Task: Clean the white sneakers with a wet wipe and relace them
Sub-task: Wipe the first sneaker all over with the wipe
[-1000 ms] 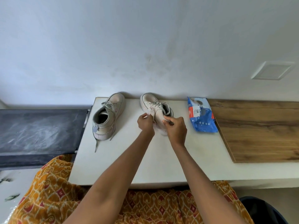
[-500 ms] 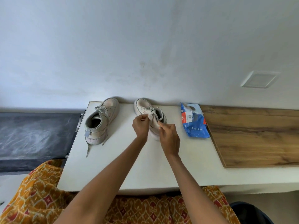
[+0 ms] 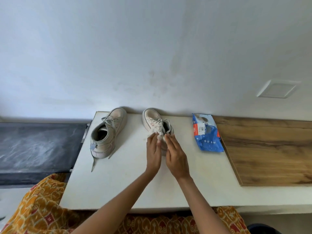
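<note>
Writing on the blue wipes packet [image 3: 207,134] is too small to read, apart from a barcode label and a red strip. Half a second ago your fingers were curled, pinching at the laces; now both hands are flattened, palms facing. Your left hand [image 3: 153,152] and right hand [image 3: 175,155] press a crumpled wet wipe [image 3: 159,136] between straight fingertips, just over the heel of the right sneaker [image 3: 152,121]. The left sneaker [image 3: 108,132] lies apart on the white table [image 3: 118,186].
</note>
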Available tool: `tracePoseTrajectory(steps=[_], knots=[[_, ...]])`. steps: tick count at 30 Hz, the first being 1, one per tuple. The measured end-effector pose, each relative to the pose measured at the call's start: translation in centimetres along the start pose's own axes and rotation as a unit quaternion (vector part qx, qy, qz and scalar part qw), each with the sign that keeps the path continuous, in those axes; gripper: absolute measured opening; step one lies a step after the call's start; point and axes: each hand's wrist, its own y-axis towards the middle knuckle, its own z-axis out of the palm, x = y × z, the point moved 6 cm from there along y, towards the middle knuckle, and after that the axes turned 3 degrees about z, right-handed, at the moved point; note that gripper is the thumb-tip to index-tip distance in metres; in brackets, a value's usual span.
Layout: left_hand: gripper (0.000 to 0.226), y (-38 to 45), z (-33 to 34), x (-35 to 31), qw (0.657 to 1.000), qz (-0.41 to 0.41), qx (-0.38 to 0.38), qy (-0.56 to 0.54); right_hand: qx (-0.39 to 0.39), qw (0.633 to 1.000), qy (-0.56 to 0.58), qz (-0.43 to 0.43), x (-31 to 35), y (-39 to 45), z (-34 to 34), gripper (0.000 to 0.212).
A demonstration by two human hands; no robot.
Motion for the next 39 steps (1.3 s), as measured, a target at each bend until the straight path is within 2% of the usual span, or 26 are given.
tracePoseTrajectory(steps=[3, 6, 10, 14, 17, 19, 21, 23, 25, 27, 34, 39], knots=[[0.038, 2.3, -1.5, 0.6, 0.998, -0.053, 0.017, -0.016, 0.022, 0.999, 0.005, -0.028, 1.6, -0.4, 0.7, 0.046], [0.043, 3.6, -1.9, 0.8, 0.997, -0.043, 0.061, -0.004, 0.026, 1.000, 0.005, -0.014, 2.5, -0.5, 1.3, 0.045], [0.054, 0.8, -1.6, 1.2, 0.997, -0.042, 0.071, 0.003, 0.014, 1.000, 0.014, 0.007, 2.8, -0.2, 1.4, 0.043], [0.045, -3.5, -0.9, 0.1, 0.995, -0.056, 0.070, -0.034, 0.015, 0.999, 0.023, 0.043, 2.6, -0.2, 1.3, 0.044], [0.051, -4.8, -0.7, 0.3, 0.993, -0.060, 0.091, -0.048, 0.025, 0.999, 0.002, 0.034, 2.7, -0.3, 1.0, 0.047], [0.048, -4.0, -0.7, -0.2, 0.990, -0.073, 0.100, -0.072, 0.020, 0.999, 0.001, 0.038, 2.6, 0.2, 0.6, 0.046], [0.043, -2.4, -0.8, -0.3, 0.984, -0.104, 0.086, -0.112, 0.019, 0.999, -0.002, 0.033, 2.7, 0.5, 0.3, 0.046], [0.048, -0.4, -1.2, 0.6, 0.982, -0.129, 0.067, -0.124, 0.026, 0.999, -0.004, 0.023, 2.7, 0.6, 0.1, 0.049], [0.059, 1.4, -1.6, 1.2, 0.980, -0.134, 0.088, -0.114, 0.028, 0.999, -0.002, 0.019, 2.6, 0.7, -0.1, 0.050], [0.056, 2.1, -1.7, 1.7, 0.976, -0.150, 0.101, -0.123, 0.027, 0.999, -0.002, 0.019, 2.5, 0.8, -0.1, 0.050], [0.050, -1.3, -1.1, 1.0, 0.968, -0.169, 0.113, -0.148, 0.015, 0.999, 0.008, 0.029, 3.3, 1.1, 0.0, 0.047], [0.060, -2.3, -1.3, 0.7, 0.977, -0.163, 0.080, -0.116, 0.012, 0.999, 0.006, 0.031, 3.7, 1.4, -0.4, 0.049]])
